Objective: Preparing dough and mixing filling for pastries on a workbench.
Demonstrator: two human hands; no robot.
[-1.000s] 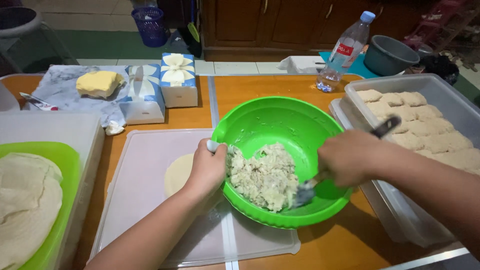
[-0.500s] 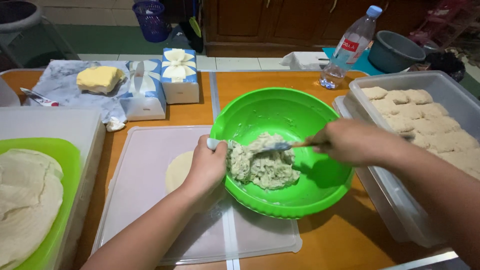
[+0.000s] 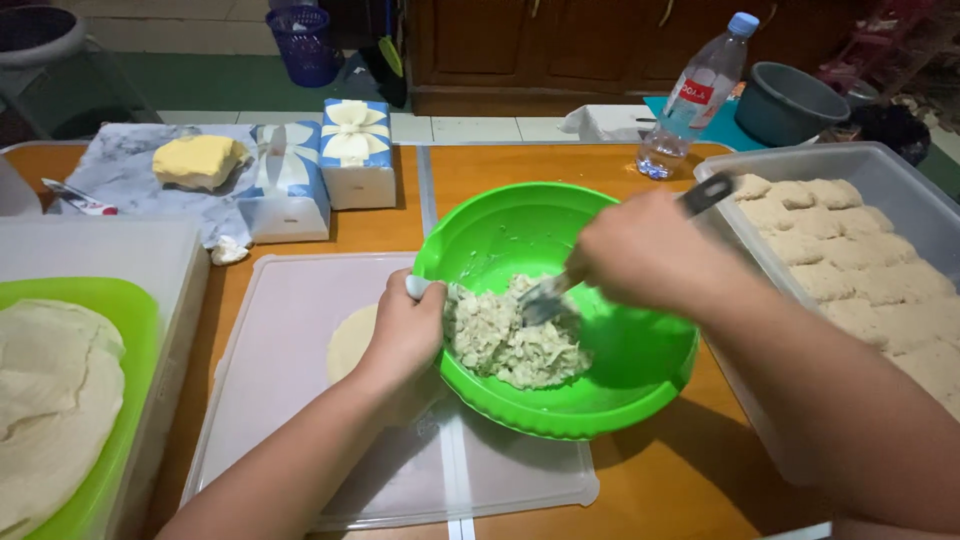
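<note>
A bright green plastic bowl [image 3: 640,370] sits mid-table, holding a lumpy pale filling [image 3: 505,340]. My left hand [image 3: 400,335] grips the bowl's left rim, with a white spoon handle poking out by its fingers. My right hand [image 3: 640,250] is closed on a metal fork [image 3: 545,295], tines down in the filling, dark handle end sticking out toward the right. Under my left hand, a round pale wrapper [image 3: 350,340] lies on a translucent white board [image 3: 290,400].
A clear tub [image 3: 870,165] of pale folded pieces stands at right. At left, a green tray [image 3: 130,310] carries stacked round wrappers [image 3: 50,390]. Behind are two ribboned blue-and-white boxes [image 3: 355,150], a yellow block [image 3: 195,160] on marbled paper, a water bottle [image 3: 695,100] and a grey bowl [image 3: 790,105].
My right hand moved up and left over the bowl, and the fork now digs into the middle of the filling. The left hand stays on the rim.
</note>
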